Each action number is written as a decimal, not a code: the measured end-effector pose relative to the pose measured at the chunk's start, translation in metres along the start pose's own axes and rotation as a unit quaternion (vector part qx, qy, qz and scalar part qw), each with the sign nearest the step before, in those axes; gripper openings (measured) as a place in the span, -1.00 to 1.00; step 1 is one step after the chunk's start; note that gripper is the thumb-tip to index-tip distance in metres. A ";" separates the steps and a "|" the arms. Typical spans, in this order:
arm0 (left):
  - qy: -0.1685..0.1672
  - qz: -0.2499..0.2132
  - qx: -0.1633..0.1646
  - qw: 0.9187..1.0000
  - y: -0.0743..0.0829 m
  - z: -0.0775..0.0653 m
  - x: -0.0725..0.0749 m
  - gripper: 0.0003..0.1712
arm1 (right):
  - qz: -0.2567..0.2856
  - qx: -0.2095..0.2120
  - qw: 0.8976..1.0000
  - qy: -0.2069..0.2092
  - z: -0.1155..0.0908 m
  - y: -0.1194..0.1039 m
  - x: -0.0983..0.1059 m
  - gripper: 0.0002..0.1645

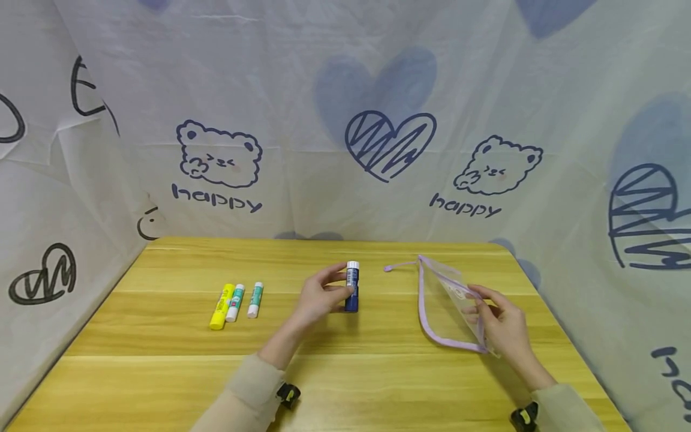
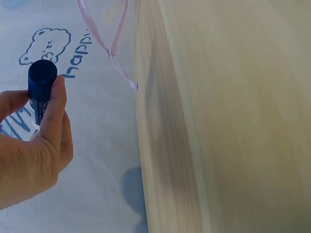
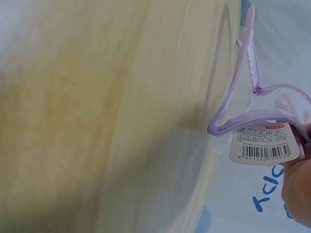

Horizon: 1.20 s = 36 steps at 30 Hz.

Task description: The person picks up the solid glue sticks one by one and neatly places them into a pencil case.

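My left hand pinches a dark blue glue stick between thumb and fingers, its white end up. In the left wrist view the same glue stick shows its blue end toward the camera. At the right, my right hand grips the edge of a clear zip pouch with lilac zipper trim, and the pouch's mouth gapes. A lilac strap trails from its far corner. In the right wrist view a white barcode label is visible at the pouch, beside the zipper.
On the table's left part lie a yellow glue stick and two white-and-green glue sticks, one slightly apart from the others. A printed cloth hangs behind the wooden table and at both sides.
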<state>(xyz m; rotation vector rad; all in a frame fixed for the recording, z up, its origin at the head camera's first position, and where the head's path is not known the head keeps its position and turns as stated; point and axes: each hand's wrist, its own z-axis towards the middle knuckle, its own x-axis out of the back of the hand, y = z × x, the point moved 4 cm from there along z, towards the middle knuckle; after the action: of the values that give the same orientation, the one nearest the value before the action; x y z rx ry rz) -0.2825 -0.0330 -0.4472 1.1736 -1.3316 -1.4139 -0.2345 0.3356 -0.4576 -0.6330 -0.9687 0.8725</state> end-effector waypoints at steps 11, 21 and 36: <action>-0.020 -0.011 0.018 1.000 -0.004 0.014 -0.033 -0.28 | 0.010 0.001 1.000 0.001 -0.002 -0.002 -0.001 -0.65; -0.045 -0.015 0.024 0.999 -0.009 0.023 -0.066 -0.23 | 0.018 0.009 1.000 -0.005 -0.001 0.001 -0.003 -0.63; -0.051 -0.032 0.050 0.997 -0.021 0.039 -0.109 -0.22 | 0.019 0.017 1.000 -0.011 0.000 0.001 -0.002 -0.63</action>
<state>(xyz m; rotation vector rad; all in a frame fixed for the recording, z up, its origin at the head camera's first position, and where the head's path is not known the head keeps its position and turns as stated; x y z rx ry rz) -0.2978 0.0830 -0.4595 1.2325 -1.4635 -1.4843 -0.2354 0.3341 -0.4588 -0.6170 -0.9618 0.9293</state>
